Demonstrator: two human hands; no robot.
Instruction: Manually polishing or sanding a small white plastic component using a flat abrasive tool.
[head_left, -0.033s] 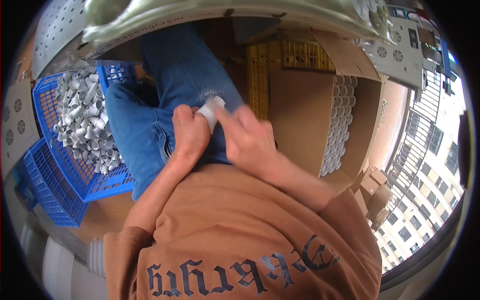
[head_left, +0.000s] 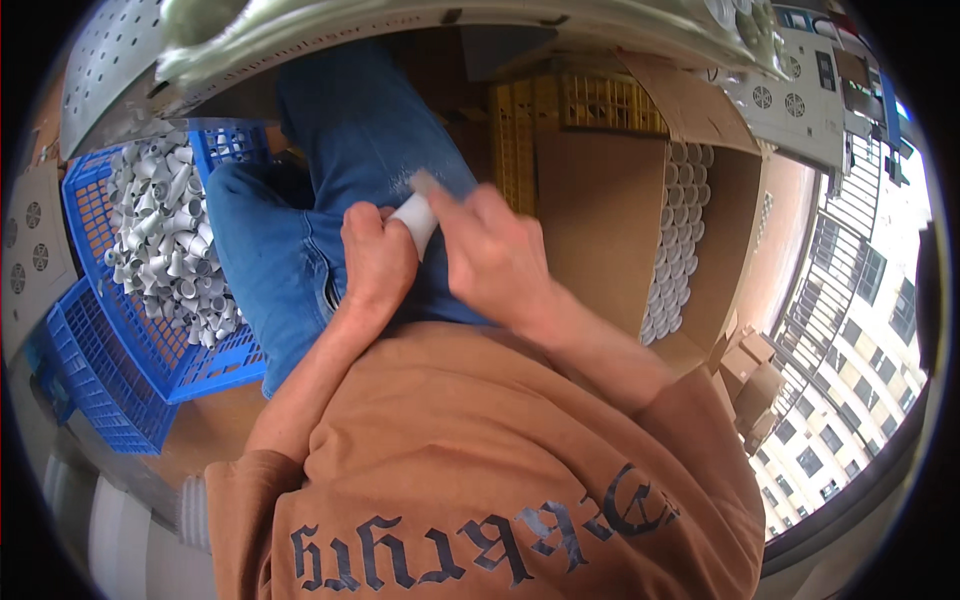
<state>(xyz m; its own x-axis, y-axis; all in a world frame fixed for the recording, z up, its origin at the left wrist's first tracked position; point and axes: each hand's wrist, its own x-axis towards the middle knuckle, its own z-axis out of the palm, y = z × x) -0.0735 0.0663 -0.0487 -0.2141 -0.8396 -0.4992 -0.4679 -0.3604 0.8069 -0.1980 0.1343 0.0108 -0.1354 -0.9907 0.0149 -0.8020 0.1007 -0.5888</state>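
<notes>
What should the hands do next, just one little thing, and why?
Probably a light rub at the far end of the white tube: the left hand grips it, the right hand's fingers are close by that end, and white dust lies on the jeans just beyond.

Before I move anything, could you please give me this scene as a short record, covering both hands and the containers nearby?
Left hand: closed around a white tube
Right hand: at the tube's upper end; its exact grip is unclear
Lap: blue jeans with white specks
Left side: blue plastic crate with loosely heaped pale tapered tubes
Right side: open cardboard box with white round-ended pieces in rows
</notes>
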